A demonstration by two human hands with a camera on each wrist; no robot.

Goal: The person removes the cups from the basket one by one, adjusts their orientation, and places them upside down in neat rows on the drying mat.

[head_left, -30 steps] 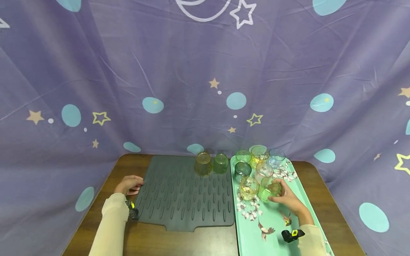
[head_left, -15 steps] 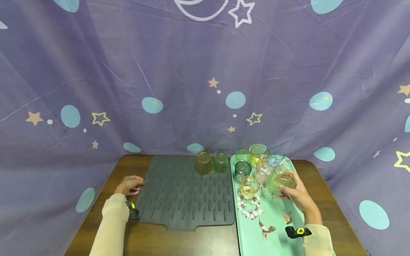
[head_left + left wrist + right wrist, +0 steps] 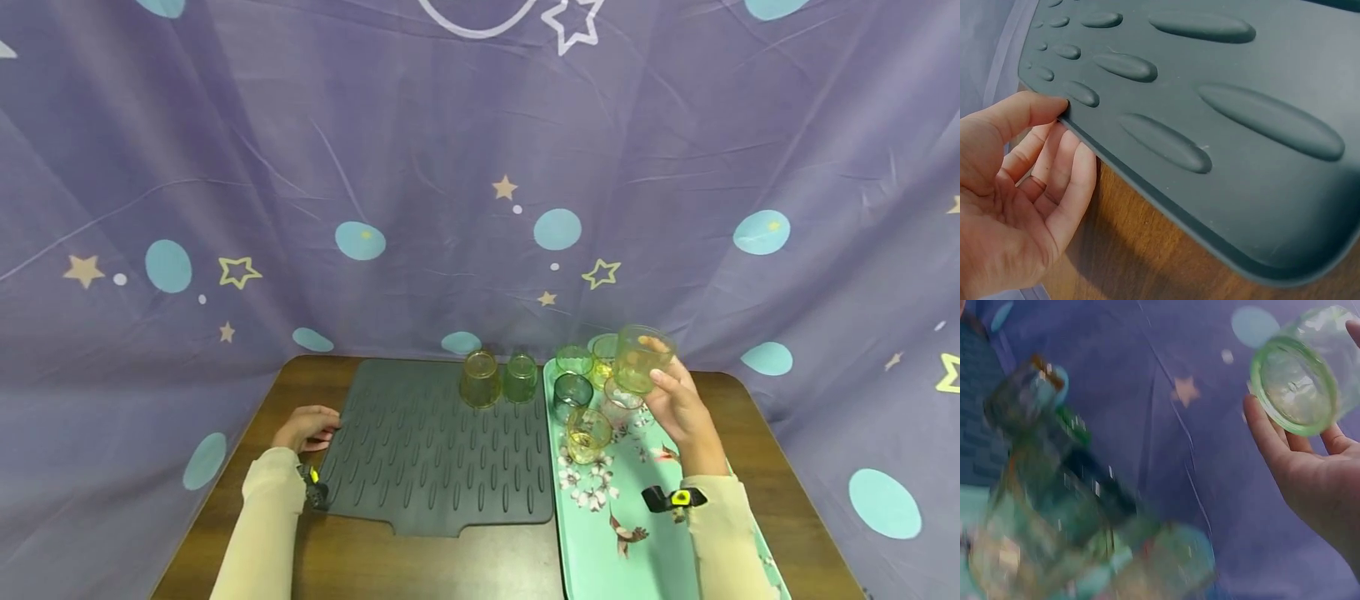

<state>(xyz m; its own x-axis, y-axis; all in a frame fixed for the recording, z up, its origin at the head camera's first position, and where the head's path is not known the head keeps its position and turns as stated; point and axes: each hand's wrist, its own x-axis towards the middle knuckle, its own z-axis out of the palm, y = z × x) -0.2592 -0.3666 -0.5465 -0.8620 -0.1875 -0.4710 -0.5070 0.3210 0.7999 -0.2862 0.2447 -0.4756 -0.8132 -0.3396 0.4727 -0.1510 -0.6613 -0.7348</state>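
My left hand (image 3: 307, 427) pinches the left edge of a dark grey drying mat (image 3: 442, 467); in the left wrist view the thumb lies on top and fingers are below the edge. My right hand (image 3: 678, 400) holds a pale green glass tumbler (image 3: 637, 362) in the air above the tray's back part. In the right wrist view the tumbler (image 3: 1297, 387) is tilted, with its thick green ring towards the camera. An amber glass (image 3: 480, 382) and a green glass (image 3: 521, 379) stand on the mat's back right, apparently upside down.
A mint tray (image 3: 592, 558) with flowers and birds lies right of the mat. It bears several glasses, among them a dark teal glass (image 3: 572, 398), a yellow glass (image 3: 588, 437) and a pink glass (image 3: 621, 408). A purple curtain (image 3: 420, 167) hangs behind the wooden table (image 3: 352, 558).
My right hand has lifted the pale green tumbler off the tray, first to the right, then up and away from me. The left hand stays at the mat's edge.
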